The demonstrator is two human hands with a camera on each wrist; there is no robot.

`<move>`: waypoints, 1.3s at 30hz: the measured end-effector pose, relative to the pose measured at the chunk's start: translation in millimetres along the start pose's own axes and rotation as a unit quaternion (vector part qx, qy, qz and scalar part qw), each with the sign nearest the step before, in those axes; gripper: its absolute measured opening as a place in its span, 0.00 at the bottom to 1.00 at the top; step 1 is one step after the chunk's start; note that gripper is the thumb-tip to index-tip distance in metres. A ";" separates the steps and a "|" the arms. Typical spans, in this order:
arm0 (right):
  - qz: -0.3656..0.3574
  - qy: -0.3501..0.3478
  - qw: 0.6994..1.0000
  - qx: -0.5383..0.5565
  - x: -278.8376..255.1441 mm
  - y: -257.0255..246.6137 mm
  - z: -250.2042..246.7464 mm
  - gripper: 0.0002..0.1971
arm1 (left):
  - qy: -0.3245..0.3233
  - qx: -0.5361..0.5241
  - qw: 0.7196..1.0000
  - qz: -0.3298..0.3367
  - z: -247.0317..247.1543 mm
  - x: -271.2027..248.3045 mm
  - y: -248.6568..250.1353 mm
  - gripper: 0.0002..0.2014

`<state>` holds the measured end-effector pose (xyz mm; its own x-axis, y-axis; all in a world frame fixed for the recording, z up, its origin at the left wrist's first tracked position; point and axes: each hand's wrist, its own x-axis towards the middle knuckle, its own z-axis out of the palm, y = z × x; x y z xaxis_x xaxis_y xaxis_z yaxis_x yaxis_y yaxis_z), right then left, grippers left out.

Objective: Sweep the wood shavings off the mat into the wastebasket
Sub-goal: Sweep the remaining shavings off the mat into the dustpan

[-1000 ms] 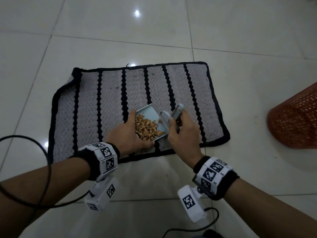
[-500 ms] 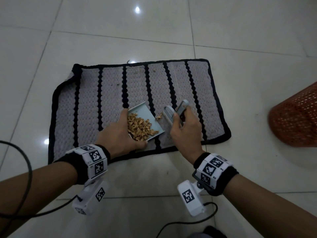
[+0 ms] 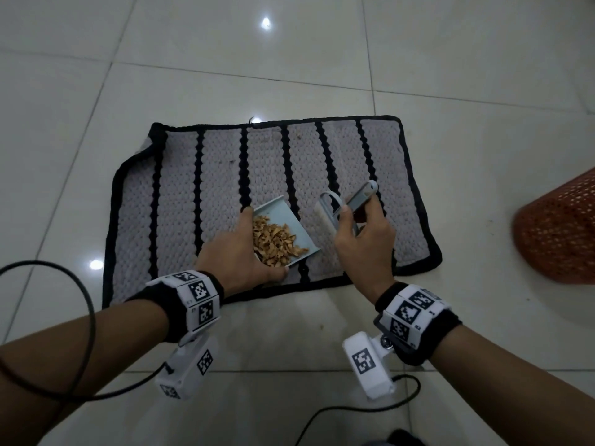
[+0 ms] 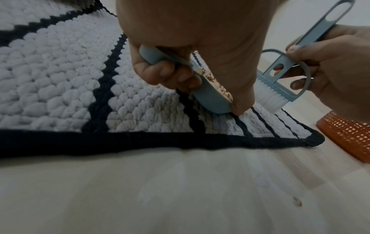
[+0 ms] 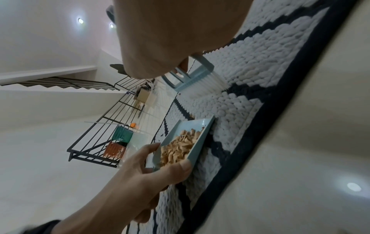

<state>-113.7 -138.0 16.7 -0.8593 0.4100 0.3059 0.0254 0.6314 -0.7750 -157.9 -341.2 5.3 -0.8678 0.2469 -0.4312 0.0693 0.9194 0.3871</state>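
A grey mat with black stripes (image 3: 193, 204) lies on the tiled floor. My left hand (image 3: 235, 252) grips a small pale-blue dustpan (image 3: 289, 217) by its rear, thumb on one side and fingers curled under (image 4: 176, 74). Tan wood shavings (image 3: 277, 243) are heaped inside the pan. Its front lip touches the mat (image 5: 208, 125). My right hand (image 3: 360, 243) holds a matching hand brush (image 3: 335, 210) by its handle, just right of the pan. The brush's white bristles (image 4: 268, 98) touch the mat. The orange mesh wastebasket (image 3: 560, 233) stands at the right edge.
Bare tile floor lies between the mat and the wastebasket. Black cables (image 3: 80, 317) trail across the floor near my arms. One small chip (image 4: 298, 202) lies on the tile in front of the mat. A few tiny specks (image 3: 299, 135) dot the mat's far side.
The brush has pulled away to the right from the pan's mouth. The stray shavings seen beside the brush half a second ago are gone from the mat. The pan shifted slightly left.
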 end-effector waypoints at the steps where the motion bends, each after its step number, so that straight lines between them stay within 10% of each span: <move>1: 0.000 0.000 1.000 0.002 3.0 0.8 1.0 0.04 | 0.000 -0.002 1.000 0.000 0.1 0.7 -0.3 0.62; 22: -0.055 -0.019 0.998 -0.010 176.2 27.8 86.3 0.06 | 0.071 -0.074 0.994 0.034 -46.7 112.2 8.1 0.57; 39: -0.011 -0.036 0.999 0.008 181.5 29.6 75.1 0.04 | 0.048 -0.034 0.998 -0.007 -48.4 138.8 19.1 0.60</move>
<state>-307.3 -94.3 7.8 -0.8942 0.3475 0.2823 -0.0009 0.6290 -0.7774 -300.8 -304.2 -7.7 -0.9119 0.2014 -0.3576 0.0271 0.8989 0.4372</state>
